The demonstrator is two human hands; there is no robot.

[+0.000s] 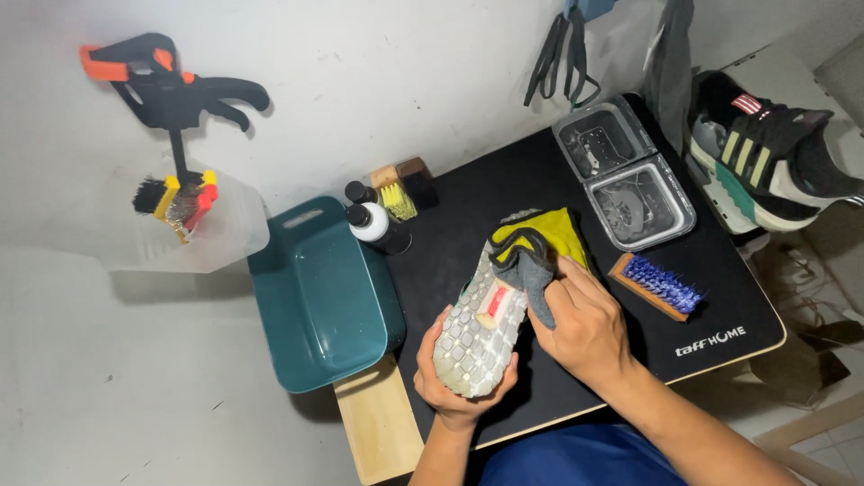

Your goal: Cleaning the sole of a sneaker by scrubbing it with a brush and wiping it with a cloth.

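Closest to us, our left hand point(459, 382) cups the toe end of a sneaker point(481, 328) turned sole-up, fingers wrapped around its rounded tip. The shoe hangs just above the near edge of the desk point(720, 270), over its black mat. Our right hand point(585, 328) is closed on a grey-and-yellow cloth point(535, 247), pressing it against the sole at the heel end.

We judge the hold on the shoe to be the weak point: only the toe is gripped, so a hard rub at the far end could twist the sneaker out of our palm and drop it off the near edge. The loose yellow part of the cloth drapes toward the middle of the desk and could drag across the mat.

A teal tub point(324, 297) sits at the left edge, partly overhanging a wooden board point(378, 423); a knock from our left elbow could tip it. A small white-and-black bottle point(378, 225) stands near the back left corner, just beside the cloth's reach, and might topple. A blue-bristled brush point(657, 286) lies to the right, well clear, as do the clear tray point(625, 171) and a second sneaker point(765, 157) at the far right corner.
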